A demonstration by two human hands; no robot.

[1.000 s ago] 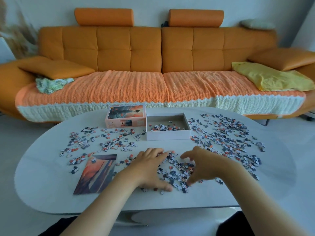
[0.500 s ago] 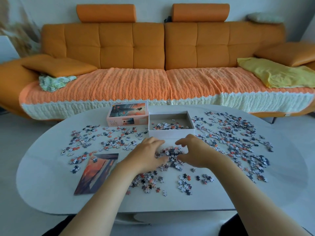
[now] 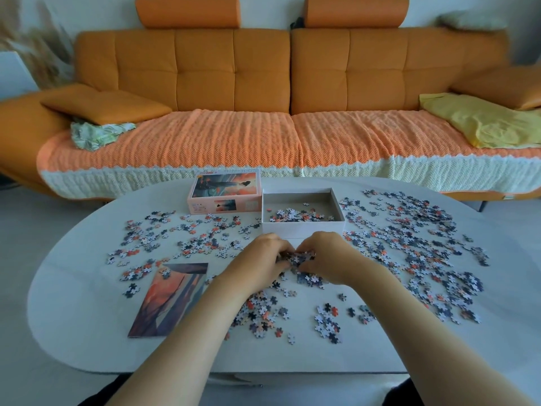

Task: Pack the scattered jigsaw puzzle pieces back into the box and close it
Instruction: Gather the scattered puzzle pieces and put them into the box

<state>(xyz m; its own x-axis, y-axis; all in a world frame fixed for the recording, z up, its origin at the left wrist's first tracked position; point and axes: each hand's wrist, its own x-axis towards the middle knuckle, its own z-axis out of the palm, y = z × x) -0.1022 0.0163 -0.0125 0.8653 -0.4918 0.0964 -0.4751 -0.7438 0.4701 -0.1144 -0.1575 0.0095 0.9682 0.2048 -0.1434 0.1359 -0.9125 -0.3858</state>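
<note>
Hands: left hand (image 3: 263,256) and right hand (image 3: 330,256), apart and flat a second ago, now cupped together around a clump of pieces (image 3: 300,257), fingers curled, just short of the box.
Table (image 3: 87,332): loose pieces from 9 to 3 o'clock, thickest at 2; picture card (image 3: 172,297) at 8.
Box (image 3: 303,228): 12 o'clock, open, thinly filled.
Lid (image 3: 225,194): 11 o'clock, beside box.
Meaning: a handful gathered, ready to drop in; most pieces remain out.

Both hands, the left hand (image 3: 265,259) and right hand (image 3: 328,256), are covering most of the puzzle pieces (image 3: 301,257) cupped between them, just in front of the open box (image 3: 303,228). The box's near wall is hiding part of the pieces inside, and the lid (image 3: 225,192) print is reading too small.
</note>
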